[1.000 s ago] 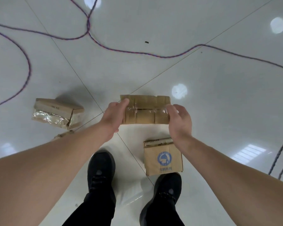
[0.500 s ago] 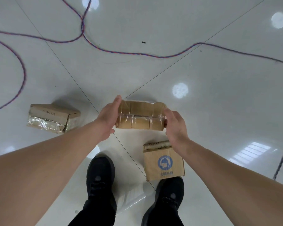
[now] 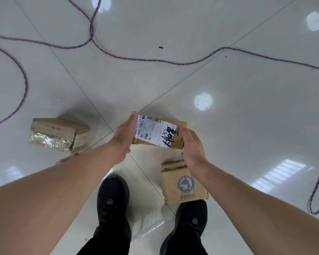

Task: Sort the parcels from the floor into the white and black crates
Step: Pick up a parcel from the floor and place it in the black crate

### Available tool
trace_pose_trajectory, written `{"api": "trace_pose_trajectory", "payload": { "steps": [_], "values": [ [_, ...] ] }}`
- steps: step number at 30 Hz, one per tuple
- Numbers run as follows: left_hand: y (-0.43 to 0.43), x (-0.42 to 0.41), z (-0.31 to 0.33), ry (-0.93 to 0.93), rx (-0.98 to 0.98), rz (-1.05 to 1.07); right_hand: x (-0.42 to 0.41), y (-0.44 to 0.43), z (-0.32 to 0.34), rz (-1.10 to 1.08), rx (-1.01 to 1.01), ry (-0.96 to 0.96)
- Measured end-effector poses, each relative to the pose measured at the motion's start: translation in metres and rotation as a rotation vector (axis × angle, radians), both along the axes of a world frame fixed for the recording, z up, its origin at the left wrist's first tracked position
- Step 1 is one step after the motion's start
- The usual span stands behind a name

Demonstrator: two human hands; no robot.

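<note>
Tiles (image 3: 228, 144), glossy, under cord (image 3: 136, 58); both hands' fingers (image 3: 188, 134) clamp labelled parcel (image 3: 156, 132).

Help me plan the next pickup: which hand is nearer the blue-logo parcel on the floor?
Right. The right hand sits just above the blue-logo parcel; the left hand is farther, up and left of it.

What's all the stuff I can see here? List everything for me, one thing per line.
held parcel: one, brown cardboard, white shipping label with black handwriting facing up, between both hands
taped parcel: one, brown with shiny tape, on floor at left
logo parcel: one, brown with blue round logo, on floor by the right shoe
rope: red-blue twisted, winding across the far floor
floor: glossy pale tiles
shoes: two, black
left hand: on parcel's left end
right hand: on parcel's right end
</note>
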State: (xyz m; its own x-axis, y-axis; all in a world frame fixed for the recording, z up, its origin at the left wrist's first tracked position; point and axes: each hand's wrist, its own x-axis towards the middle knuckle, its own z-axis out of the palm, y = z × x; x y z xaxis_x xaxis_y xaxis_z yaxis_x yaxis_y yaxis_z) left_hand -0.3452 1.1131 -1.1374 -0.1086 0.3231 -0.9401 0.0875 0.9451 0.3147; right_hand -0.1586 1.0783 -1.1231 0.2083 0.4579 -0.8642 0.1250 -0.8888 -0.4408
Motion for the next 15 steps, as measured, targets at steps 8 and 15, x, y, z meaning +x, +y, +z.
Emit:
{"api": "trace_pose_trajectory", "payload": {
  "steps": [8, 15],
  "values": [
    [0.005, 0.001, 0.102, 0.001, 0.017, -0.067, 0.003, 0.002, 0.086, -0.062, 0.018, 0.021],
    [0.012, 0.003, 0.247, 0.011, 0.07, -0.069, 0.014, 0.008, 0.225, -0.09, 0.096, -0.013]
  ]
}}
